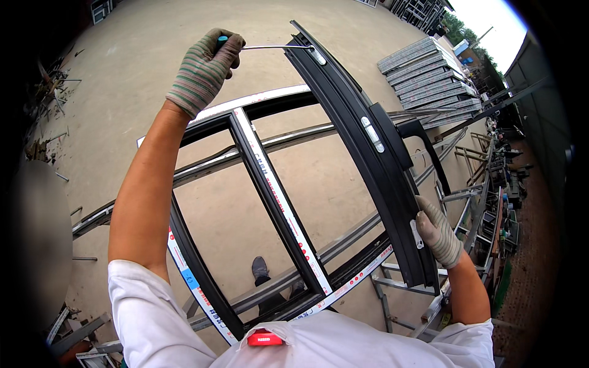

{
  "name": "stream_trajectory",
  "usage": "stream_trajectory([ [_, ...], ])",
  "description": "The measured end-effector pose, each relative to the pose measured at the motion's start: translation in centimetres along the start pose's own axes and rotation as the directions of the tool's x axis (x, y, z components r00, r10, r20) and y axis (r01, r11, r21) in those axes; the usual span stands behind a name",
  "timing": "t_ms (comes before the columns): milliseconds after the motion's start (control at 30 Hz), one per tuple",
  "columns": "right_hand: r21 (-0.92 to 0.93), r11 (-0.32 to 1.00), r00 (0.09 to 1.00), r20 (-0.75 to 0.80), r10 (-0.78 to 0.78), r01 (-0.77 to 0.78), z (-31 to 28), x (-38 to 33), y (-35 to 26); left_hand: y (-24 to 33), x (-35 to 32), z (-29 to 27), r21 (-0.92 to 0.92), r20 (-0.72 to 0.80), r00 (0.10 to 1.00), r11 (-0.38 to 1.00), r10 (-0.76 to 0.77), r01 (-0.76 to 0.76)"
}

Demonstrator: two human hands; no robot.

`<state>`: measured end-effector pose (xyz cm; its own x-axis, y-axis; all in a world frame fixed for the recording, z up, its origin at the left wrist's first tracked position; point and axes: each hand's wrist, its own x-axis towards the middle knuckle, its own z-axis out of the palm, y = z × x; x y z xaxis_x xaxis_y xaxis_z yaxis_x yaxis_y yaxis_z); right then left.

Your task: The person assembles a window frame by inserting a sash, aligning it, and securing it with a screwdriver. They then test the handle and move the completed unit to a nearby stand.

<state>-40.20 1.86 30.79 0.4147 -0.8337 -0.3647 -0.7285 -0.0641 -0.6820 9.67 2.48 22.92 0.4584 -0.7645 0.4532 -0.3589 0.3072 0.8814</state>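
My left hand (202,70), in a striped work glove, is closed round the handle of a screwdriver (267,47). The long shaft points right, and its tip meets a small silver fitting (317,56) near the upper end of a black window sash (359,147). Two more silver fittings sit lower along the same edge. My right hand (438,232), also gloved, grips the sash near its lower end. A black handle (426,150) sticks out on the sash's right side. Below and left lies a larger window frame (264,165) with a middle bar and printed protective film.
Metal support rails (350,245) run under the frame. A stack of wrapped profiles (429,80) stands at the back right. Metal stands and scrap (491,190) line the right side, with more scrap (52,110) at the left. My shoe (260,268) shows through the frame's opening.
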Motion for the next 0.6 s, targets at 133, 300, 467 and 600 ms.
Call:
stream_trajectory([
  [133, -0.024, 1.0, 1.0, 0.006, -0.011, 0.011, -0.1, 0.0, -0.3, -0.6, 0.1, 0.2, -0.092, -0.012, 0.998, 0.994, -0.066, 0.064],
  [300, 0.026, 1.0, 1.0, 0.02, -0.019, 0.018, 0.0, -0.1, -0.1, -0.2, -0.6, 0.3, -0.112, -0.046, 0.991, 0.987, -0.125, 0.119],
  [467, 0.072, 0.997, 0.999, 0.039, 0.002, -0.005, 0.1, -0.3, -0.7, 0.4, 0.0, 0.3, -0.126, -0.032, 0.975, 0.968, -0.222, 0.216],
  [600, 0.017, 1.0, 1.0, 0.028, -0.005, 0.004, 0.3, -0.1, -1.6, 2.1, 0.8, 0.0, -0.129, -0.012, 0.931, 0.924, -0.365, 0.36],
])
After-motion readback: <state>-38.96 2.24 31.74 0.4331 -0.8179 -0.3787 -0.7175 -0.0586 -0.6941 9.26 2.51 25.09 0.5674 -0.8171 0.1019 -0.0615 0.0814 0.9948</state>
